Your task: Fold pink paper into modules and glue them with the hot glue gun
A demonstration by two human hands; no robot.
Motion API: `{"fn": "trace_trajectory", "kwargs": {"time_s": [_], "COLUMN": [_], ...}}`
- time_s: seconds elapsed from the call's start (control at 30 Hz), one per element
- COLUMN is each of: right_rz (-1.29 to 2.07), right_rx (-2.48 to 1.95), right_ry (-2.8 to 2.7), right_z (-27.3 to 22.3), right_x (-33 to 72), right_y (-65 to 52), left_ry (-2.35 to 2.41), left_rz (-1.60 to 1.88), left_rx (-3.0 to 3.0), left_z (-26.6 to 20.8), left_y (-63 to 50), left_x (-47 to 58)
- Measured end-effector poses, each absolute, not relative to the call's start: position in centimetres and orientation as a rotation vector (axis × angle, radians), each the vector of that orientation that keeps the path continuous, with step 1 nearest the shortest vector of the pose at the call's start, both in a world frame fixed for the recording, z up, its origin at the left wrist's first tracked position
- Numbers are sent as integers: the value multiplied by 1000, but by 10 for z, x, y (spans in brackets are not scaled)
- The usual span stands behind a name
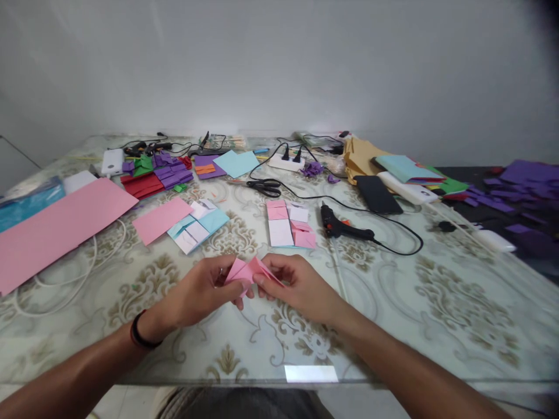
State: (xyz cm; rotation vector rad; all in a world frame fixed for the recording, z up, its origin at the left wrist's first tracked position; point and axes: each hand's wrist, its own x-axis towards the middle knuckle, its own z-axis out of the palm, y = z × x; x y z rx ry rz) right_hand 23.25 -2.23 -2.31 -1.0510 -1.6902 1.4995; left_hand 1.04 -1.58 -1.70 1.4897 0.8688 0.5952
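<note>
Between my two hands is a small pink folded paper (246,272), held just above the near middle of the table. My left hand (205,289) pinches its left part between thumb and fingers. On the other side my right hand (296,285) grips the right part, thumb in front. Parts of the paper are hidden by the fingers. Just beyond my hands lies a folded paper piece in pink and white (280,224). To its left sits a blue and white folded piece (198,226), partly beside a flat pink sheet (161,220).
A black glue gun (345,226) with a looping cord lies right of centre. Black scissors (264,187) and a white power strip (286,162) are farther back. A large pink sheet (70,227) covers the left side. A dark phone (378,194) rests near coloured papers (409,169).
</note>
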Motion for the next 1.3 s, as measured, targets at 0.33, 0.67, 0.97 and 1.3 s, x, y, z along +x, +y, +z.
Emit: {"fn": "trace_trajectory", "kwargs": {"time_s": [0.33,0.67,0.97,1.3], "right_rz": [1405,1440,1355,1446], "right_rx": [-1107,-1113,-1203,-1008], "right_ry": [-1776,-1708,-1679,-1703], "right_z": [-26,-19,-13,-24], "right_x": [227,230,240,231], "right_y": [-28,-23,-15,-19], "left_ry": [1050,1135,1191,1063], "left_rz": [542,585,629,643], "left_rx": [1667,1601,1621,1693], "left_z": [-17,-13,-16,-19], "left_y": [-24,-26,-22,-23], "left_x": [11,14,11,14]}}
